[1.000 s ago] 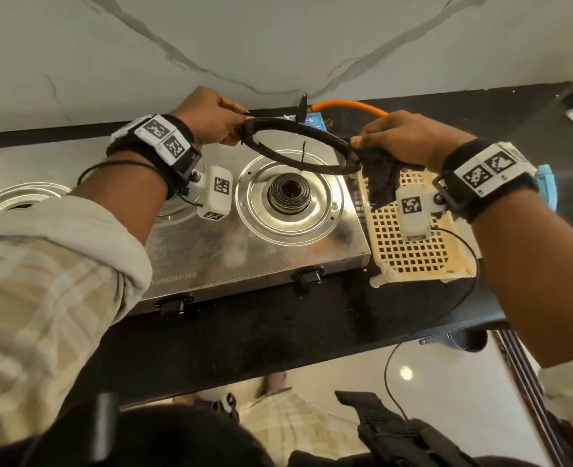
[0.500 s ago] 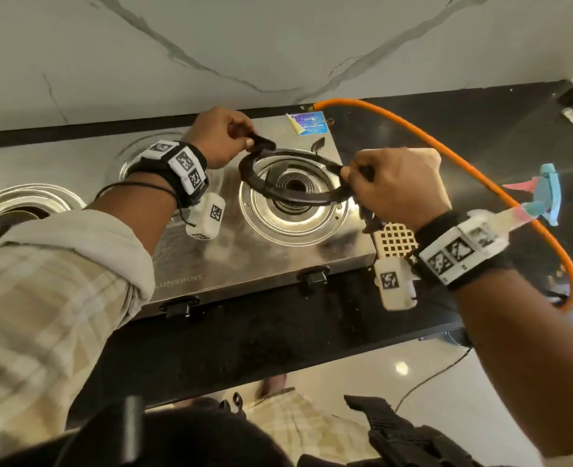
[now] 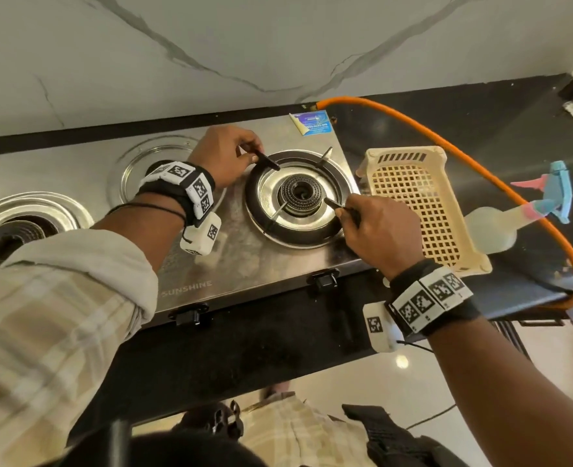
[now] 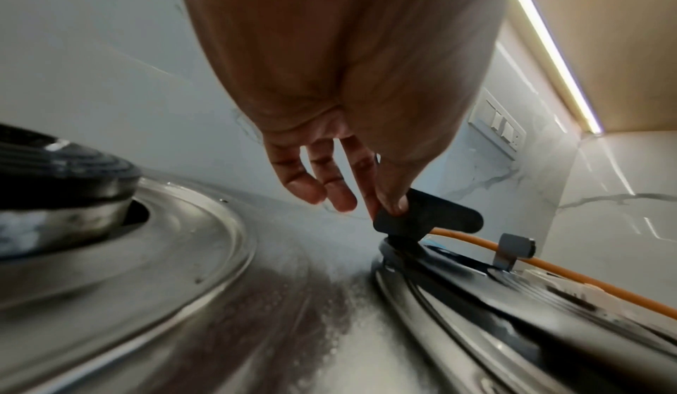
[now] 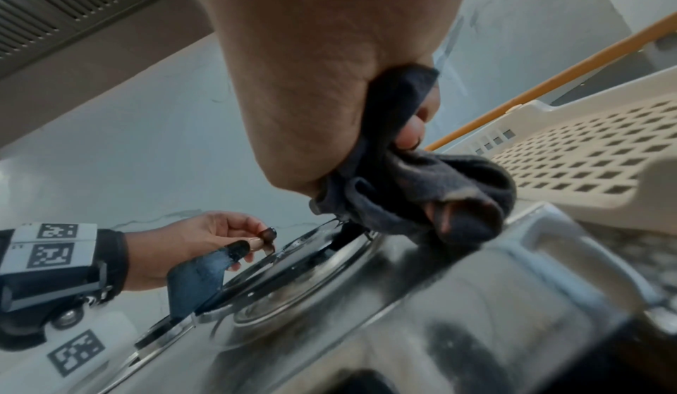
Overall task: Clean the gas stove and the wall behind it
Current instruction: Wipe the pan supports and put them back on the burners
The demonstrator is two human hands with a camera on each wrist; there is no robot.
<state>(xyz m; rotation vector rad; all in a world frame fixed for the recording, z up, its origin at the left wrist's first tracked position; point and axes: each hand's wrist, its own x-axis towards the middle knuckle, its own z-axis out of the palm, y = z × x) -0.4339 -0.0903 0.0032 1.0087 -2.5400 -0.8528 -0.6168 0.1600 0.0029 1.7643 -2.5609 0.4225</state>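
Observation:
The steel gas stove (image 3: 244,264) stands against the white marble wall (image 3: 278,45). A black pan support ring (image 3: 298,235) lies around the right burner (image 3: 300,197). My left hand (image 3: 224,153) pinches the ring's far-left prong (image 4: 428,212) between thumb and forefinger, its other fingers spread loose. My right hand (image 3: 379,230) grips the ring's right prong. It also clutches a bunched dark cloth (image 5: 421,186), which hangs down onto the stove's right edge.
A cream perforated basket (image 3: 419,210) lies right of the stove, with a spray bottle (image 3: 500,227) beyond it. An orange gas hose (image 3: 480,170) loops over the black counter (image 3: 244,348). The middle burner dish (image 3: 136,170) and left burner (image 3: 18,230) carry no supports.
Both hands have lowered the pan support ring from the air above the stove onto the right burner. The right hand has moved left, uncovering the basket.

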